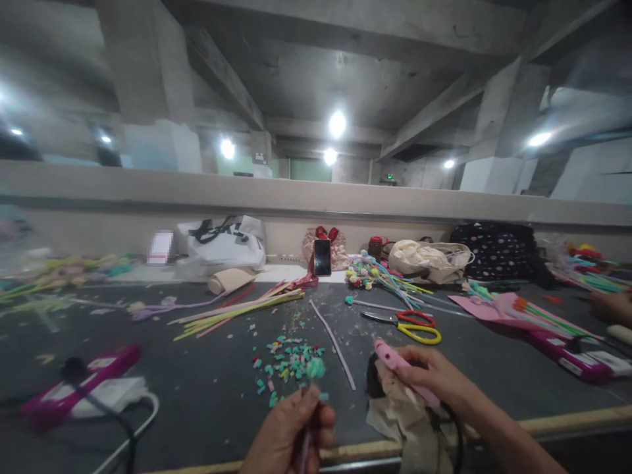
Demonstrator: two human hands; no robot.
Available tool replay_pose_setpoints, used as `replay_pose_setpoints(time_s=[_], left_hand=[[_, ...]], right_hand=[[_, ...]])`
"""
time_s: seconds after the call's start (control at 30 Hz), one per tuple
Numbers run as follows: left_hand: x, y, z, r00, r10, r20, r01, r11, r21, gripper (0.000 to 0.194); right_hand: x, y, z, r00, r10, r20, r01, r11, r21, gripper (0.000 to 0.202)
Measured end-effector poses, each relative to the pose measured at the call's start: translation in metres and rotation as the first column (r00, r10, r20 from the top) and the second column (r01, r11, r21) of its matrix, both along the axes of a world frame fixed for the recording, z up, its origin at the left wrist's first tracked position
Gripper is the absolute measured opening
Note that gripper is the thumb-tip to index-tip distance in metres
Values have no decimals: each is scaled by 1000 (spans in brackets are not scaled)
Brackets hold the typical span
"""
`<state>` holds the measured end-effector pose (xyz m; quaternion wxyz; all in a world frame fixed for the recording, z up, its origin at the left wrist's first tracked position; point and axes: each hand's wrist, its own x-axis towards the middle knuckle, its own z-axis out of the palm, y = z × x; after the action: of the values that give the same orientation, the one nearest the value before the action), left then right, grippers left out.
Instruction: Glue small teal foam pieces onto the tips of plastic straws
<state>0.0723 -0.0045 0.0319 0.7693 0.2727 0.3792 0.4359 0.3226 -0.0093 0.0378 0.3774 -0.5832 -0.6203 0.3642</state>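
My left hand (296, 428) is closed around a thin purple stem with a mint-green flower head (315, 368) at its top. My right hand (432, 375) grips a pink handheld tool (395, 359) with a dark cord, resting over a crumpled beige cloth (402, 411). Small green, yellow and red scraps (289, 359) are scattered just beyond my left hand. Between the two hands, farther back, lies a loose lilac stick (334, 345). Scissors (405, 322) with one red and one yellow handle lie beyond my right hand.
Yellow and pink sticks (241, 313) lie left of centre. A phone (322, 257) stands upright at the back, near bundled flowers (365, 270) and bags. Magenta power strips lie at left (93, 382) and right (567, 355). Another person's hand (612, 308) is at the far right.
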Motion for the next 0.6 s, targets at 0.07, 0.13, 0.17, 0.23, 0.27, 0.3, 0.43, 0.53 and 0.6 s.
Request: replay_pose_setpoints(time_s=[0.07,0.13,0.17,0.23,0.27,0.3,0.43,0.53,0.6], left_hand=[[21,1,10,999,3,37,-1,999,-41,19],[43,4,17,999,5,42,-2,997,-79,15],[54,5,18,997,-4,71,8,999,-51,12],[76,10,16,994,-4,107,7,1000,-21,10],[85,14,12,992,-2,123,4,1000,-20,10],[94,17,8,991,12,134,-10,1000,-18,9],[119,30,-12,993,42,115,-42,999,2,7],[127,35,-19,997,24,75,-25,1000,16,11],[130,36,-21,999,7,43,-8,1000,25,13]], right_hand=[[3,0,2,993,11,-120,-14,1000,-27,24],[4,-1,2,973,19,-230,-28,999,-38,26],[5,-1,1,960,19,-279,-31,999,-38,26],[6,-1,-3,930,8,-366,-20,999,-29,26],[6,-1,-5,914,-3,-407,-8,1000,-24,25],[7,0,-8,895,-16,-445,8,1000,-20,25],[13,5,-18,828,-64,-558,59,998,-27,28],[19,7,-21,791,-93,-605,85,995,-42,26],[23,5,-17,763,-114,-636,114,993,-41,23]])
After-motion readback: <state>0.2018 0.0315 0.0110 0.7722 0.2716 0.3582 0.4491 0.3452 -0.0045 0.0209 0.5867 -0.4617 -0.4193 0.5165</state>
